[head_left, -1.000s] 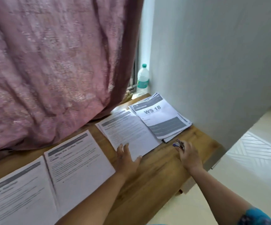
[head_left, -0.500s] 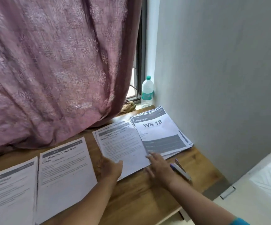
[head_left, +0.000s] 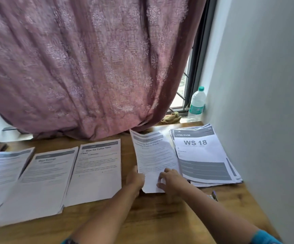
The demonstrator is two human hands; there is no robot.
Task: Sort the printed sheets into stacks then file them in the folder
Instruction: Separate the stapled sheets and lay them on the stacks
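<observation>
Since half a second ago the right hand (head_left: 171, 180) has left the stapler (head_left: 214, 196) and slid onto the sheet headed "Cleaning Small Items" (head_left: 156, 155), fingers spread flat at its 5 o'clock corner. The left hand (head_left: 134, 178) grips its 7 o'clock edge. The WS 18 stack (head_left: 202, 154) lies just beside at 3 o'clock, hard against the wall (head_left: 266, 103); bare wooden table (head_left: 160, 217) opens toward 6 o'clock.

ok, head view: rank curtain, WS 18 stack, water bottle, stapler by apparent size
1. curtain
2. WS 18 stack
3. water bottle, though farther back
4. stapler, partly hidden by the right arm
</observation>
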